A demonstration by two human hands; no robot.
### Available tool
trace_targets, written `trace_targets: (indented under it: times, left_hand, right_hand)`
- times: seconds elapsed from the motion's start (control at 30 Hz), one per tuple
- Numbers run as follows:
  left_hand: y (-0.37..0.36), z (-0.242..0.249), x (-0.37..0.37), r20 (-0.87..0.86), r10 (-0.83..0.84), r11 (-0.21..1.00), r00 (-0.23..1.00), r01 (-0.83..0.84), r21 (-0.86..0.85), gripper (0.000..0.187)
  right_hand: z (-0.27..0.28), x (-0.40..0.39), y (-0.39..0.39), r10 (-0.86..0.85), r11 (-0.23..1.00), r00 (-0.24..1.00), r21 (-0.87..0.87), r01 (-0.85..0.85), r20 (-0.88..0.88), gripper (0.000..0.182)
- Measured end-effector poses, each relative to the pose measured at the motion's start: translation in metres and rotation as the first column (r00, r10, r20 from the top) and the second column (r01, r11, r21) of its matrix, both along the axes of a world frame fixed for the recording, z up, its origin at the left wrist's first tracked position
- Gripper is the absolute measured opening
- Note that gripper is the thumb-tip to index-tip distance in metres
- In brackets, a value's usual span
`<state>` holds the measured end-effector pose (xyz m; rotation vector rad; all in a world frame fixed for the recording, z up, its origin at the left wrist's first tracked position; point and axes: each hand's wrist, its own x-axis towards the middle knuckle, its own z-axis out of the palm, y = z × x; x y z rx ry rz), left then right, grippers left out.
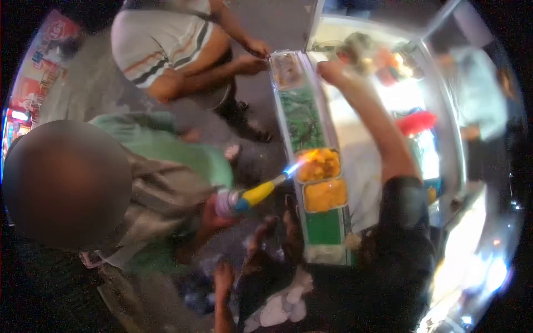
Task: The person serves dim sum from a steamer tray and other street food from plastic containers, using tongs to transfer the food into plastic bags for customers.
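Observation:
My right hand (pixel 330 72) reaches out past a black sleeve, its fingers closed beside the top of the long narrow counter (pixel 326 119); what they hold is too blurred to make out. Low in the view, my left hand (pixel 225 275) is near my body, its fingers smeared and dim. Between my arms, a torch (pixel 258 194) with a yellow and blue body is gripped by another person's hand (pixel 217 210). Its flame touches a tray of orange food pieces (pixel 319 165). A second tray of smoother orange food (pixel 326 195) sits just below it.
A person in a striped shirt (pixel 161 44) has both hands at a clear-covered container (pixel 287 70) on the counter's far end. At left stands the torch holder in a brown top (pixel 166 194). A red object (pixel 416 123) and a person in light clothing (pixel 480 91) are at right.

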<state>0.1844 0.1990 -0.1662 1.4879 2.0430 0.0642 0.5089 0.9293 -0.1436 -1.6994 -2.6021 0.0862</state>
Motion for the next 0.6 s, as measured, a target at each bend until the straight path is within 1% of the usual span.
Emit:
trace_targets:
  times: [0.03, 0.07, 0.13, 0.17, 0.2, 0.23, 0.27, 0.3, 0.33, 0.37, 0.4, 0.43, 0.47, 0.5, 0.53, 0.57, 0.6]
  left_hand:
    - [-0.003, -0.012, -0.001, 0.002, -0.006, 1.0, 1.0, 0.006, -0.001, 0.046]
    - [-0.006, -0.033, -0.003, 0.208, 0.194, 0.981, 0.959, -0.187, -0.054, 0.048]
    - [-0.002, -0.03, -0.003, 0.389, 0.379, 0.925, 0.84, -0.349, -0.148, 0.049]
    - [0.017, -0.005, 0.001, 0.342, 0.293, 0.956, 0.893, -0.27, -0.114, 0.05]
    - [0.025, 0.007, 0.005, 0.319, 0.245, 0.969, 0.916, -0.225, -0.099, 0.05]
    - [0.033, 0.018, 0.009, 0.295, 0.196, 0.98, 0.935, -0.179, -0.084, 0.051]
    - [0.034, 0.024, 0.011, 0.256, 0.115, 0.991, 0.96, -0.129, 0.038, 0.05]
    - [0.035, 0.027, 0.014, 0.239, 0.069, 0.989, 0.969, -0.097, 0.109, 0.05]
    - [0.036, 0.03, 0.017, 0.216, 0.024, 0.982, 0.976, -0.063, 0.179, 0.05]
    - [0.049, 0.04, 0.019, 0.237, 0.037, 0.992, 0.971, -0.064, 0.107, 0.044]
    - [0.059, 0.051, 0.022, 0.376, 0.132, 0.989, 0.917, -0.145, 0.007, 0.042]
    - [0.074, 0.071, 0.028, 0.484, 0.243, 0.97, 0.84, -0.221, -0.104, 0.042]
    - [0.087, 0.077, 0.035, 0.609, 0.252, 0.961, 0.752, -0.267, -0.068, 0.041]
    - [0.099, 0.082, 0.042, 0.723, 0.243, 0.95, 0.646, -0.309, -0.043, 0.04]
    - [0.096, 0.078, 0.04, 0.86, 0.181, 0.961, 0.477, -0.274, -0.05, 0.037]
    - [0.093, 0.074, 0.038, 0.953, 0.135, 0.971, 0.272, -0.227, -0.073, 0.037]
    - [0.103, 0.094, 0.041, 0.979, 0.193, 0.967, 0.071, -0.182, -0.178, 0.036]
  right_hand:
    - [0.001, 0.003, 0.0, 0.022, 0.999, 0.999, -0.024, -0.021, 0.039, 0.015]
    - [0.004, 0.007, -0.002, 0.016, 1.0, 0.999, -0.021, -0.015, 0.041, 0.015]
    - [0.002, 0.018, -0.003, 0.019, 0.999, 0.997, 0.031, -0.017, -0.068, 0.019]
    - [-0.007, 0.031, 0.008, 0.089, 0.993, 0.991, 0.087, -0.08, -0.104, 0.026]
    - [0.024, 0.03, -0.009, 0.004, 1.0, 0.986, -0.001, -0.005, -0.165, 0.027]
    - [0.018, 0.041, 0.006, -0.002, 0.999, 0.992, 0.032, 0.006, -0.127, 0.025]
    - [0.028, 0.046, 0.008, -0.012, 0.997, 0.996, 0.069, 0.018, -0.09, 0.023]
    - [0.037, 0.055, 0.006, -0.11, 0.993, 0.974, 0.01, 0.114, -0.201, 0.02]
    - [0.067, 0.061, -0.016, -0.115, 0.992, 0.973, 0.031, 0.124, -0.198, 0.02]
    - [0.096, 0.064, -0.034, -0.058, 0.995, 0.966, 0.058, 0.075, -0.254, 0.02]
    - [0.123, 0.066, -0.053, 0.003, 0.996, 0.953, 0.081, 0.023, -0.303, 0.021]
    - [0.14, 0.078, -0.055, 0.083, 0.996, 0.894, -0.001, -0.093, -0.441, 0.022]
    - [0.16, 0.072, -0.081, 0.048, 0.998, 0.866, -0.002, -0.057, -0.498, 0.021]
    - [0.192, 0.062, -0.122, 0.021, 0.999, 0.818, -0.012, -0.034, -0.575, 0.02]
    - [0.216, 0.049, -0.165, -0.015, 0.998, 0.754, -0.05, -0.024, -0.657, 0.019]
    - [0.243, 0.037, -0.212, -0.049, 0.997, 0.675, -0.079, -0.014, -0.736, 0.018]
    - [0.267, 0.024, -0.261, -0.077, 0.995, 0.586, -0.1, -0.007, -0.806, 0.017]
